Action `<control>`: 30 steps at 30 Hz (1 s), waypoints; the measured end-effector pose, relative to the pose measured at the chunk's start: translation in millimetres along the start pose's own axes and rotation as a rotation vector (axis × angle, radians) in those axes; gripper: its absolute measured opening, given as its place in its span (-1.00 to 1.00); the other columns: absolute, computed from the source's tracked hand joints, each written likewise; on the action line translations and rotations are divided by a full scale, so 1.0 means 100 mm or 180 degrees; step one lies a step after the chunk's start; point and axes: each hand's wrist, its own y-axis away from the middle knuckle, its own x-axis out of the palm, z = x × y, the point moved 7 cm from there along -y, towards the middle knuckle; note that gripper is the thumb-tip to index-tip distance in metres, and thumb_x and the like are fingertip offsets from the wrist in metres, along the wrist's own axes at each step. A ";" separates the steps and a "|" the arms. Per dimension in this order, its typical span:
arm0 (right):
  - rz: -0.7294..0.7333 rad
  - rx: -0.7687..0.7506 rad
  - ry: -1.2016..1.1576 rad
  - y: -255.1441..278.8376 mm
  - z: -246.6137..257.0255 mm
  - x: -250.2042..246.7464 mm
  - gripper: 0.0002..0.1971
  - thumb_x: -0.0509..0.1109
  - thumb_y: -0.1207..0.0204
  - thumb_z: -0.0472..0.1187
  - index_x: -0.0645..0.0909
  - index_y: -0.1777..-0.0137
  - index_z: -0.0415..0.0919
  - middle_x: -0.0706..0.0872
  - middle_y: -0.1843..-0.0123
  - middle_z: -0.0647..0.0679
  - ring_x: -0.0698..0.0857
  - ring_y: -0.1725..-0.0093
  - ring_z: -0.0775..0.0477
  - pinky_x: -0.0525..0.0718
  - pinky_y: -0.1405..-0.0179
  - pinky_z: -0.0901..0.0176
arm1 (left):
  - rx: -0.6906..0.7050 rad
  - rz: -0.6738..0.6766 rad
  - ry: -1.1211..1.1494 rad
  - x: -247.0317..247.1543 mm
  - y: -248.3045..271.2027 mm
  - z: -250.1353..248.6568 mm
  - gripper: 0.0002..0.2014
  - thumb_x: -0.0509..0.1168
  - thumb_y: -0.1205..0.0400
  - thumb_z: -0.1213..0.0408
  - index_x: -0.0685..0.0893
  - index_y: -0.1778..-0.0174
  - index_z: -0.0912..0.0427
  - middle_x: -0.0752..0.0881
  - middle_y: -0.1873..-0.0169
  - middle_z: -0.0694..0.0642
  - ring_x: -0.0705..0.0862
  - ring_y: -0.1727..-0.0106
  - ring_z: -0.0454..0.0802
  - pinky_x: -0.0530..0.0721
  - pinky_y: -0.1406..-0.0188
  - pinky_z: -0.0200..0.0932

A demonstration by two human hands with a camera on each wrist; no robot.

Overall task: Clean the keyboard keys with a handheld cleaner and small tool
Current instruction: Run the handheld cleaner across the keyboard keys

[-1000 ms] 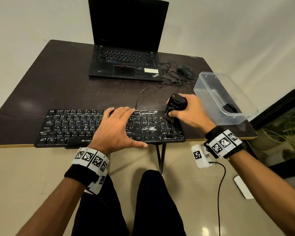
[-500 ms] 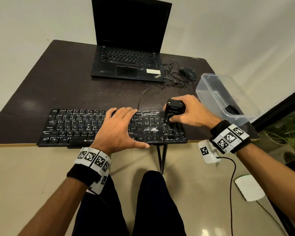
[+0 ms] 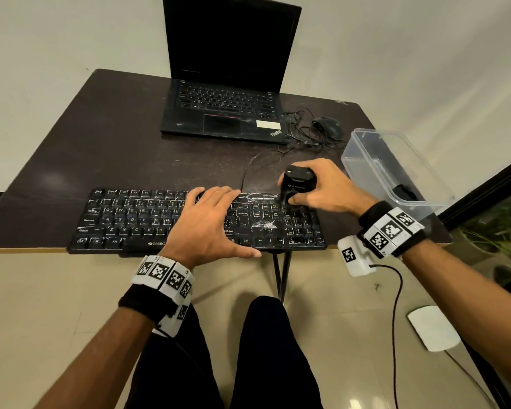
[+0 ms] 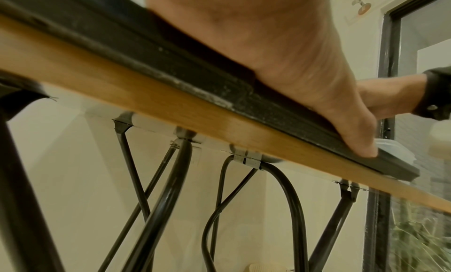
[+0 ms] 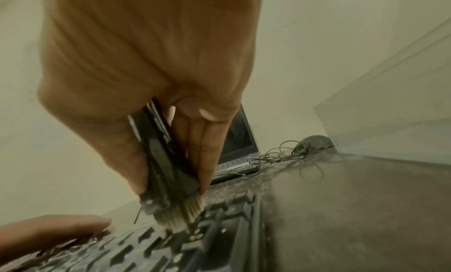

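Keyboard (image 3: 124,219), black, lies along the near edge of the dark surface (image 3: 101,143), at about 6 o'clock on it. Keys at centre and right carry white streaks and specks. Left hand (image 3: 202,224) rests flat on the keyboard's middle, fingers straight and relaxed, thumb spread toward 3 o'clock along the front edge; the left wrist view shows the thumb (image 4: 351,137) lying on the keyboard's front rim. Laptop (image 3: 224,110), lid open and screen dark, sits at 12 o'clock. Handheld cleaner (image 3: 298,184), black, stands upright over the keyboard's right end, at about 4 o'clock. Right hand (image 3: 322,187) grasps it, fingers and thumb curled round the body. In the right wrist view its pale bristles (image 5: 180,212) touch the keys. Mouse (image 3: 328,126) with tangled cable lies at 1 o'clock. Clear plastic tub (image 3: 375,160) stands at 3 o'clock, a dark item inside.
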 end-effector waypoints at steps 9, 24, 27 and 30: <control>0.0288 0.0130 -0.0026 -0.04 -0.06 0.06 -0.67 0.73 -0.36 -0.35 0.85 -0.09 -0.05 0.92 -0.01 0.05 0.88 -0.06 0.02 0.81 -0.26 -0.09 | 0.0000 -0.0009 0.0007 0.00 0.01 0.01 0.38 0.20 -0.15 -0.83 0.37 -0.74 0.11 0.48 -0.66 0.03 0.37 -0.71 -0.03 0.01 -0.82 0.12; 0.0175 0.0143 -0.0030 -0.06 -0.06 0.08 -0.68 0.72 -0.35 -0.34 0.85 -0.07 -0.08 0.92 0.02 0.04 0.89 -0.04 -0.03 0.83 -0.22 -0.07 | -0.0026 0.0041 -0.0046 0.01 0.00 0.03 0.40 0.17 -0.14 -0.84 0.34 -0.76 0.10 0.45 -0.69 0.03 0.33 -0.73 -0.03 0.01 -0.83 0.15; -0.0191 0.0138 0.0119 -0.05 -0.07 0.00 -0.72 0.67 -0.28 -0.16 0.83 -0.01 -0.04 0.91 0.06 0.01 0.87 -0.01 -0.08 0.82 -0.20 -0.21 | -0.0015 0.0028 -0.0053 0.01 0.00 0.03 0.40 0.17 -0.14 -0.84 0.35 -0.76 0.10 0.45 -0.69 0.03 0.34 -0.73 -0.03 0.02 -0.82 0.15; 0.0175 0.0144 -0.0073 -0.01 -0.06 0.11 -0.70 0.71 -0.33 -0.30 0.85 -0.05 -0.05 0.92 0.04 0.00 0.89 -0.01 -0.12 0.85 -0.18 -0.14 | -0.0015 0.0026 -0.0065 0.01 0.00 0.03 0.40 0.14 -0.14 -0.85 0.34 -0.76 0.10 0.45 -0.69 0.04 0.34 -0.73 -0.02 0.03 -0.82 0.16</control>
